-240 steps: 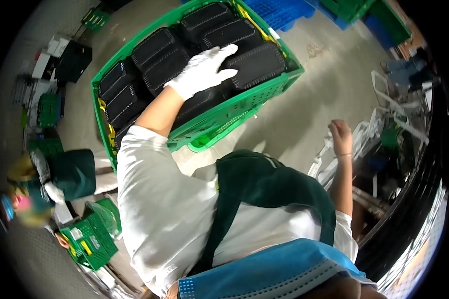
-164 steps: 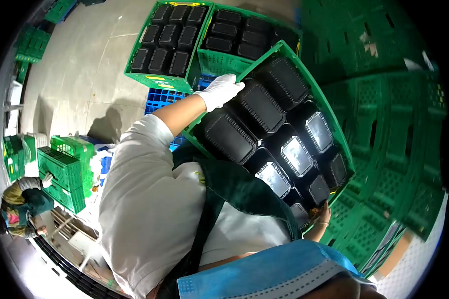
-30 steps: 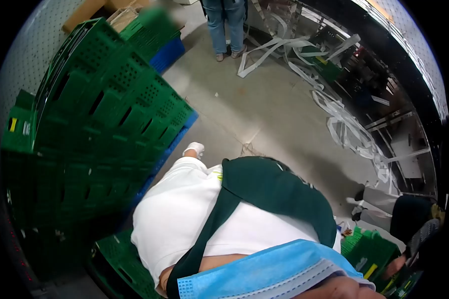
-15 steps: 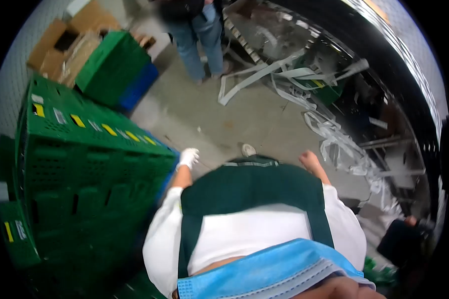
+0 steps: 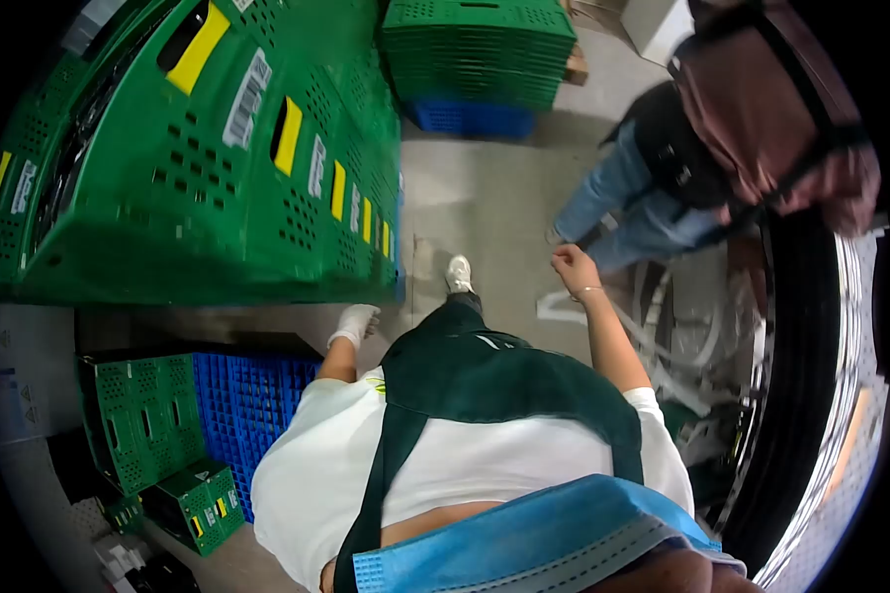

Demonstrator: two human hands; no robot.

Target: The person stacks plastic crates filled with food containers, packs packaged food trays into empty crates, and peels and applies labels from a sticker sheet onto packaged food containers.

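Note:
My left hand point(image 5: 354, 323), in a white glove, hangs at my side with its fingers curled and nothing seen in them. It is nearest the tall stack of green crates point(image 5: 237, 198) and is apart from it. My bare right hand point(image 5: 575, 269) is raised in front of me, wearing a thin bracelet point(image 5: 587, 293) at the wrist. Its fingers are folded in, with no object showing. The crates carry yellow handle inserts and white barcode labels. One white shoe point(image 5: 458, 273) of mine is forward on the floor.
A person in a pink-brown jacket point(image 5: 761, 99) and jeans stands close at front right. Flattened green crates point(image 5: 480, 49) sit on a blue pallet point(image 5: 470, 117) ahead. At left are a blue pallet point(image 5: 252, 405) and smaller green crates point(image 5: 143, 420). Pale straps point(image 5: 663, 371) lie at right.
My view has turned and moved forward, bringing the tall crate stack and the person closer. The person now appears at right. My right hand has swung forward and up.

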